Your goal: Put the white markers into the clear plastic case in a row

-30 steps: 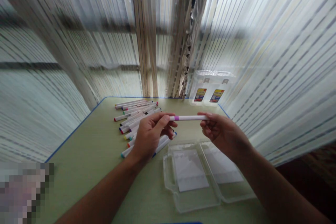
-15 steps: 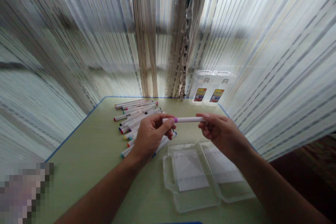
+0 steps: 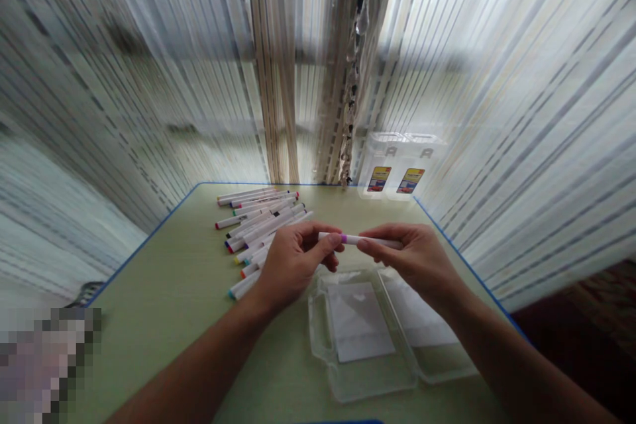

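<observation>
A white marker [image 3: 352, 239] with a purple band lies level between my two hands, above the table. My left hand [image 3: 295, 255] pinches its left end, fingers closed near the band. From the other side my right hand [image 3: 415, 258] grips the marker's right part between thumb and fingers. Left of and behind my left hand, several white markers [image 3: 258, 228] with coloured ends lie in a loose pile, partly hidden by that hand. Below the held marker, a clear plastic case [image 3: 372, 381] lies opened flat, with white paper [image 3: 360, 321] in it; my right arm covers part of it.
Two clear cases [image 3: 397, 162] with colourful labels stand upright at the table's far right corner. The pale green table [image 3: 163, 298] has a blue edge. Striped sheer curtains [image 3: 199, 79] hang behind and on both sides. A pixelated patch fills the lower left corner.
My right hand has slid left along the marker, closer to my left hand, and now wraps more of it. Both hands and the marker have dropped slightly; my left hand moved a little right.
</observation>
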Available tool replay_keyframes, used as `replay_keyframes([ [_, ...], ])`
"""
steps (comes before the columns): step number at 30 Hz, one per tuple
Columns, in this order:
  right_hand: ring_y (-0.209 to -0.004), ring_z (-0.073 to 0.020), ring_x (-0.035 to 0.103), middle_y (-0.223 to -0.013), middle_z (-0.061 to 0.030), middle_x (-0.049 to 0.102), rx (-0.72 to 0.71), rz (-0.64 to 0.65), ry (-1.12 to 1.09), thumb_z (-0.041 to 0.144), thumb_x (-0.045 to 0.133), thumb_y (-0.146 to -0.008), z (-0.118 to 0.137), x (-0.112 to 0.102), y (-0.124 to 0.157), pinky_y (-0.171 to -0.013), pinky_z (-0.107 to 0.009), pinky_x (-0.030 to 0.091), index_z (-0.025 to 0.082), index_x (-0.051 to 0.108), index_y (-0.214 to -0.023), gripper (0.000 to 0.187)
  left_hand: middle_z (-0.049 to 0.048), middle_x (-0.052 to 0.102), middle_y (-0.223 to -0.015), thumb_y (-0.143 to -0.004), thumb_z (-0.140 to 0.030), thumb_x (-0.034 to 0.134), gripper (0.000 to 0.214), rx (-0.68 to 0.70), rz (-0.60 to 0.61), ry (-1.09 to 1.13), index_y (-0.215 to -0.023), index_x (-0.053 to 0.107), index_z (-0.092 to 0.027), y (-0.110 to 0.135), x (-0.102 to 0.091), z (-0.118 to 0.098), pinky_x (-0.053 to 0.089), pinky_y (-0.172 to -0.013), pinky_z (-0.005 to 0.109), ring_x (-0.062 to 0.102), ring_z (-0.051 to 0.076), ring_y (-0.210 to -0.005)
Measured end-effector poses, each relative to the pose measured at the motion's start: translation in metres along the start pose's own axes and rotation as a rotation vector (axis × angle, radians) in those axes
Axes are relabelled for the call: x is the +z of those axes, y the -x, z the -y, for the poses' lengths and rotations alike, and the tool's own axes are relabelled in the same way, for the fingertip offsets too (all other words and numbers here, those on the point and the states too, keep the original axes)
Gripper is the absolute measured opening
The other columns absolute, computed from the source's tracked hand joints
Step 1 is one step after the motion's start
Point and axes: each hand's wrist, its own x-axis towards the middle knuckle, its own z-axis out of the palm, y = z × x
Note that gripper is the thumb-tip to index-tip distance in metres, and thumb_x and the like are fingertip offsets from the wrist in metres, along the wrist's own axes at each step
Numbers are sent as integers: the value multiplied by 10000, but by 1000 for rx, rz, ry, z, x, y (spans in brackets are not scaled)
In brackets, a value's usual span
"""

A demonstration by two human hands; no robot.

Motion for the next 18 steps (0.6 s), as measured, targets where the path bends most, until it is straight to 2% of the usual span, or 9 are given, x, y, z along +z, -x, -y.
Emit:
replay_keyframes([
  [4, -630, -180, 667, -721, -70, 768, -109, -9, 186, 443, 834, -715, 0, 2, 3, -568, -267, 476, 173, 824, -806, 285, 73, 719, -741, -880, -288, 675, 267, -4, 64, -104, -1003, 735, -59, 2, 1, -1, 541, -565, 235, 658, 133, -590],
  [9, -599, -180, 682, -691, -58, 769, -217, -32, 346, 415, 832, -730, 2, 3, 6, -559, -258, 476, 184, 824, -778, 236, 66, 719, -702, -940, -299, 587, 298, 52, 152, -229, -1072, 739, -79, 5, 2, 0, 516, -628, 228, 670, 136, -636],
  [18, -528, -135, 584, -608, -49, 727, -151, -7, 329, 463, 819, -730, 3, 4, 5, -495, -239, 383, 165, 818, -732, 298, 54, 710, -723, -937, -323, 597, 295, 98, 160, -282, -1074, 729, -97, 7, 3, -3, 498, -616, 220, 668, 134, -651],
])
